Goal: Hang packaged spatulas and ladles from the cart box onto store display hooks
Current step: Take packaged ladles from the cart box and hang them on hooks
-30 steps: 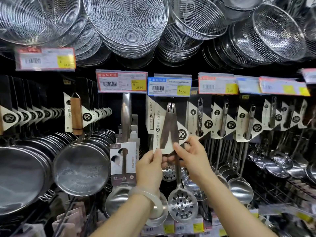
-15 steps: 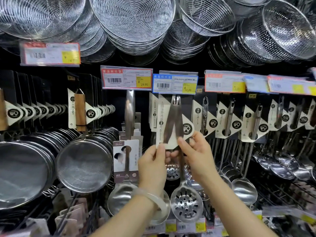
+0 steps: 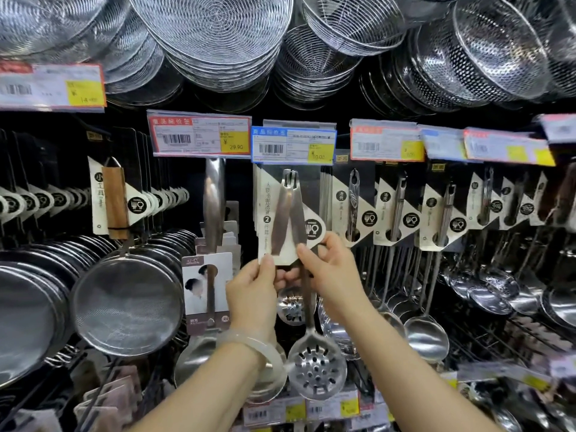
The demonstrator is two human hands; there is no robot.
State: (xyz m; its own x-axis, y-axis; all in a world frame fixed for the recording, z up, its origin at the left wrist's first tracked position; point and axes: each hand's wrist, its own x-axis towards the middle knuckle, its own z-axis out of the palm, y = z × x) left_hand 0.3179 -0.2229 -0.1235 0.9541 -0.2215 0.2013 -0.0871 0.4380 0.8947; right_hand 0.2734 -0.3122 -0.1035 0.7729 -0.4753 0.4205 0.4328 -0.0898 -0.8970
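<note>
A two-piece utensil pack, with two steel handles on a black-and-white card, hangs below the blue price tag. Its slotted ladle bowl dangles low between my forearms. My left hand pinches the card's lower left corner. My right hand pinches the card's lower right edge, thumb on the front. The top of the card sits behind the blue tag, so the hook is hidden. More identical cards hang right behind it. No cart box is in view.
Packaged ladles fill the hooks to the right. A long spatula pack hangs just to the left, then mesh strainers. Wire skimmer baskets crowd the top row. Price tags line a lower rail.
The pack and both hands have shifted slightly up and right in the view while keeping the same grip on the card. The camera has drifted a little.
</note>
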